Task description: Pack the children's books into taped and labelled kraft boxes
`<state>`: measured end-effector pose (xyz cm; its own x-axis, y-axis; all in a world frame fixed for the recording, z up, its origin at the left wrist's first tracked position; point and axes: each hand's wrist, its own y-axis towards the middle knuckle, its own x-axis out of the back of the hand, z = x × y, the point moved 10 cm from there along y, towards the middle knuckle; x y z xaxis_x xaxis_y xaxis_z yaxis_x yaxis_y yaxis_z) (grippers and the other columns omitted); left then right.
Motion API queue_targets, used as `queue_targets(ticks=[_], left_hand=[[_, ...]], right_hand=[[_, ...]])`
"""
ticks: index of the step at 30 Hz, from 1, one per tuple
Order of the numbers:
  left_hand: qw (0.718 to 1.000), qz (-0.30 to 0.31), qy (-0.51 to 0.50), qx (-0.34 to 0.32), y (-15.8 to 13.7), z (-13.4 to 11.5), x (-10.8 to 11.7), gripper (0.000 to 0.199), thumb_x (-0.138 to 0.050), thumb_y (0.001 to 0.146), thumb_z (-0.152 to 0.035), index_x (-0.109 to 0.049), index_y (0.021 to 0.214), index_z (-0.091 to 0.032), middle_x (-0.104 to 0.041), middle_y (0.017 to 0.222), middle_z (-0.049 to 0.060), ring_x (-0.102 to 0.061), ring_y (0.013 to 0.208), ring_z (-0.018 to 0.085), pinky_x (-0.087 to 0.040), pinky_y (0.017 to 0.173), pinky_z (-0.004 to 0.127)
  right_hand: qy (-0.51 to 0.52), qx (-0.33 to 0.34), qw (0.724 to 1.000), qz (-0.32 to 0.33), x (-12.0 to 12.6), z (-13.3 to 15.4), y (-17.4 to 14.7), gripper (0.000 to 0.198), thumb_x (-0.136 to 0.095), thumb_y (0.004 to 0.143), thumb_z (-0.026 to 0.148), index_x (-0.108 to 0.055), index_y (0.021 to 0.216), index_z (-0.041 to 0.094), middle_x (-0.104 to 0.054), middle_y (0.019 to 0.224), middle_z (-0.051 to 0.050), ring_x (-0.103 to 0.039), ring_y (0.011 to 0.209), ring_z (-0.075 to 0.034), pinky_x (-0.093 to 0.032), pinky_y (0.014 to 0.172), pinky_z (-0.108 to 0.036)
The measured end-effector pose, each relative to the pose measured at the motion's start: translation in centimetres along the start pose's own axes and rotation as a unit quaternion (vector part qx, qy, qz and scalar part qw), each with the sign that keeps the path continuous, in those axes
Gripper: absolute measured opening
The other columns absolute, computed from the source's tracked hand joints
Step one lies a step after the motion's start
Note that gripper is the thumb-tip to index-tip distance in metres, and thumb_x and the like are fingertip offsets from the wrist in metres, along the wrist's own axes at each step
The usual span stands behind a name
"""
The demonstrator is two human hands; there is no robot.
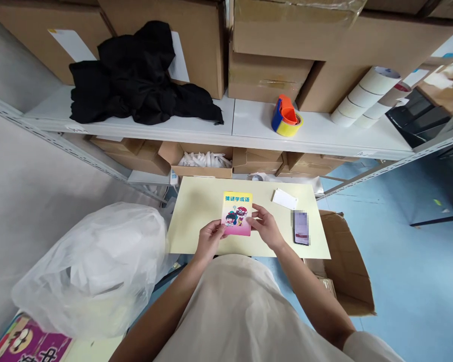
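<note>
Between my two hands, above a pale yellow table [196,201], is a small booklet [236,213] or card pack with a yellow-to-pink cover, cartoon figures and Chinese characters. My left hand [210,236] pinches its lower left corner. At its right edge, my right hand [265,225] grips with thumb in front and fingers behind. The cover faces me, upright. Right of my right hand a phone [301,228] lies on the table, its screen partly blurred. Behind the phone rests a white card or slip stack [285,199].
A grey shelf [249,118] stands behind the table, holding cardboard boxes [272,75], black cloth [136,80], a tape dispenser [287,118] and label rolls [366,95]. A filled plastic bag [98,271] bulges at left. An open carton [347,266] sits on the floor at right.
</note>
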<state>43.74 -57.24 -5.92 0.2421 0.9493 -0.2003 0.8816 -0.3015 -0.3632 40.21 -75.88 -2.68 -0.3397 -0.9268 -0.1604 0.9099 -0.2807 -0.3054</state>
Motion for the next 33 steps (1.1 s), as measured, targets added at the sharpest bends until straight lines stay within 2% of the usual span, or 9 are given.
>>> queue_targets(ticks=[2,7,12,18,21,24,27,30,33], left_hand=[[1.000,-0.011,0.001,0.002,-0.1,0.3,0.5,0.043,-0.071,0.067,-0.049,-0.068,0.095,-0.016,-0.070,0.089,0.006,-0.064,0.079,0.016,-0.055,0.074,0.031],[0.999,-0.019,0.050,-0.002,-0.1,0.4,1.3,0.047,-0.071,0.065,-0.053,-0.068,0.094,-0.016,-0.071,0.093,0.008,-0.066,0.082,0.019,-0.055,0.075,0.033],[0.997,-0.039,0.066,-0.010,0.3,0.4,2.4,0.054,-0.069,0.068,-0.052,-0.063,0.110,-0.017,-0.068,0.098,0.008,-0.065,0.086,0.020,-0.056,0.074,0.032],[0.994,-0.022,0.104,-0.006,1.2,0.5,4.0,0.059,-0.071,0.068,-0.046,-0.059,0.119,-0.018,-0.066,0.099,0.007,-0.065,0.080,0.018,-0.054,0.073,0.031],[0.989,-0.012,0.144,-0.005,2.4,0.4,5.9,0.059,-0.068,0.071,-0.043,-0.056,0.124,-0.020,-0.064,0.106,0.008,-0.063,0.085,0.018,-0.053,0.072,0.030],[0.974,-0.035,0.224,-0.013,5.1,0.3,9.3,0.054,-0.066,0.073,-0.040,-0.057,0.122,-0.022,-0.059,0.112,0.010,-0.061,0.091,0.020,-0.053,0.071,0.029],[0.941,-0.067,0.332,-0.013,9.4,0.3,13.2,0.045,-0.066,0.072,-0.035,-0.063,0.114,-0.020,-0.058,0.107,0.010,-0.061,0.085,0.020,-0.051,0.073,0.030],[0.909,-0.042,0.415,-0.011,14.7,0.9,15.8,0.032,-0.057,0.077,-0.027,-0.066,0.107,-0.019,-0.062,0.092,0.007,-0.060,0.077,0.017,-0.049,0.076,0.031],[0.883,-0.030,0.468,-0.013,19.4,1.6,17.8,0.027,-0.048,0.079,-0.020,-0.068,0.097,-0.018,-0.064,0.084,0.006,-0.059,0.077,0.017,-0.048,0.077,0.030]], right_hand=[[-0.020,0.000,1.000,-0.007,0.0,-1.0,-1.0,0.054,-0.073,0.067,0.040,-0.056,0.115,0.024,-0.058,0.085,0.001,-0.061,0.065,-0.012,-0.054,0.063,-0.031],[-0.053,-0.002,0.998,-0.036,0.2,-2.4,-1.5,0.039,-0.071,0.067,0.040,-0.062,0.098,0.019,-0.058,0.082,0.000,-0.056,0.059,-0.010,-0.052,0.063,-0.031],[-0.061,-0.016,0.997,-0.047,0.0,-3.3,-1.3,0.038,-0.070,0.067,0.040,-0.061,0.098,0.021,-0.058,0.083,-0.001,-0.056,0.060,-0.011,-0.052,0.061,-0.031],[-0.075,-0.034,0.996,-0.042,-1.8,-5.0,0.0,0.037,-0.068,0.068,0.044,-0.060,0.098,0.023,-0.058,0.085,-0.002,-0.057,0.061,-0.013,-0.052,0.064,-0.034],[-0.101,-0.035,0.993,-0.041,-3.7,-6.5,2.1,0.034,-0.066,0.069,0.041,-0.060,0.097,0.023,-0.059,0.082,-0.001,-0.057,0.062,-0.014,-0.050,0.061,-0.032],[-0.115,-0.040,0.992,-0.030,-6.6,-8.9,5.6,0.029,-0.063,0.069,0.034,-0.058,0.096,0.022,-0.060,0.080,-0.002,-0.058,0.070,-0.015,-0.050,0.065,-0.030],[-0.130,-0.071,0.989,-0.019,-9.9,-12.3,10.0,0.027,-0.059,0.069,0.027,-0.057,0.095,0.021,-0.061,0.083,-0.002,-0.058,0.071,-0.013,-0.050,0.067,-0.029],[-0.165,-0.108,0.980,-0.022,-12.8,-15.6,14.7,0.024,-0.055,0.069,0.022,-0.055,0.093,0.020,-0.062,0.085,-0.002,-0.058,0.067,-0.012,-0.050,0.061,-0.027],[-0.190,-0.122,0.974,-0.030,-14.8,-18.0,18.9,0.023,-0.054,0.069,0.018,-0.055,0.092,0.020,-0.062,0.085,-0.001,-0.058,0.066,-0.011,-0.050,0.059,-0.026]])
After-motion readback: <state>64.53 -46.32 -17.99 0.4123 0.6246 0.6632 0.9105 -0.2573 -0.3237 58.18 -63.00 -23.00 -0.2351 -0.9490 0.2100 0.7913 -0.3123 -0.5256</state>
